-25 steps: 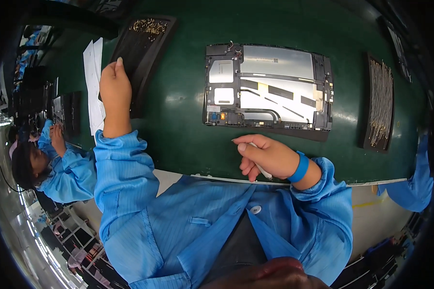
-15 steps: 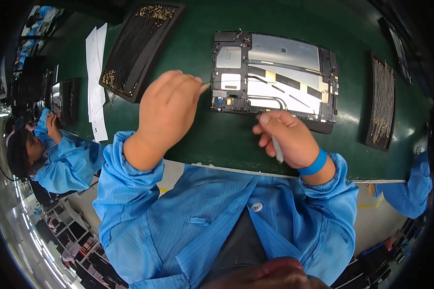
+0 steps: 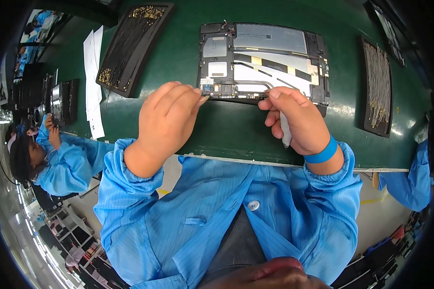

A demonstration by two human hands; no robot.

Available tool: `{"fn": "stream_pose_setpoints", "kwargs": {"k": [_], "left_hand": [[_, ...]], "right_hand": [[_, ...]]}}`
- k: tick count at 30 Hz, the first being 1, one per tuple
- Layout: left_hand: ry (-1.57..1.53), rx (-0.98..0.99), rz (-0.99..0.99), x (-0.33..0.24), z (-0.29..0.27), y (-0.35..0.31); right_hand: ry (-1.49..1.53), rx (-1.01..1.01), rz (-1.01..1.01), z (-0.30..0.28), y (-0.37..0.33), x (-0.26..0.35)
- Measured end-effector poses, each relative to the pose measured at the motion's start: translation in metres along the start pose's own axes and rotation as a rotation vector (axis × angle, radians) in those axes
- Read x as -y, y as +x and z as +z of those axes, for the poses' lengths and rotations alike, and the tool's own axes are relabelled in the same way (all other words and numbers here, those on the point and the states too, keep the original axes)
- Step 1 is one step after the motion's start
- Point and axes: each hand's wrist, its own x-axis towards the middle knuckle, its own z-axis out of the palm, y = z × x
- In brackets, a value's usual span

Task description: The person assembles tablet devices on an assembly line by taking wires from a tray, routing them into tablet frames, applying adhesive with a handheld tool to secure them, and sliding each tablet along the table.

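Note:
An opened flat electronic device (image 3: 270, 58), probably a tablet, lies on the green table. Silver panels, black strips and thin black cables show inside its black frame. My left hand (image 3: 166, 120) is at its near left corner with thumb and fingers pinched together; whatever is between them is too small to make out. My right hand (image 3: 296, 118) is closed round a grey pen-like tool (image 3: 285, 130), whose rear end sticks out below the palm. Its fingertips are at the device's near edge, beside a bent black cable (image 3: 260, 85). The tool's working tip is mostly hidden by the fingers.
On the left stands a black tray (image 3: 135, 48) of thin dark cables with gold ends, beside white paper sheets (image 3: 92, 82). Another black tray (image 3: 377, 89) on the right holds grey cables. A co-worker (image 3: 65, 161) in blue sits at left; a blue sleeve (image 3: 407, 176) shows at right.
My left hand has gone from the device's left side to its near left corner. My right hand has moved up to the near edge with the tool. The whole view has shifted slightly.

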Motion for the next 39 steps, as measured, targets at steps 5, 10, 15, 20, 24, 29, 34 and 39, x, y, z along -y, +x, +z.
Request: {"fn": "stream_pose_setpoints", "kwargs": {"k": [5,10,15,20,24,29,34,39], "left_hand": [[-0.147,0.098,-0.091,-0.022,0.023,-0.007],[-0.254,0.076,-0.099,-0.041,0.041,-0.013],[-0.116,-0.013,-0.155,-0.037,0.052,-0.009],[-0.096,0.077,-0.239,-0.034,0.059,-0.009],[-0.102,0.079,-0.255,-0.034,0.06,-0.006],[-0.1,0.076,-0.26,-0.035,0.06,-0.005],[-0.102,0.093,-0.268,-0.036,0.058,-0.004],[-0.1,0.076,-0.273,-0.037,0.059,-0.004]], "right_hand": [[0.022,0.052,0.148,0.002,-0.001,-0.021],[0.041,0.156,0.251,0.001,0.001,-0.03],[0.133,-0.03,0.106,0.004,0.006,-0.014],[0.174,-0.235,-0.279,0.009,0.018,-0.005],[-0.006,-0.327,-0.573,0.017,0.024,-0.006],[-0.143,-0.356,-0.731,0.016,0.033,-0.015],[-0.231,-0.354,-0.819,0.017,0.036,-0.021],[-0.195,-0.368,-0.793,0.015,0.039,-0.021]]}}
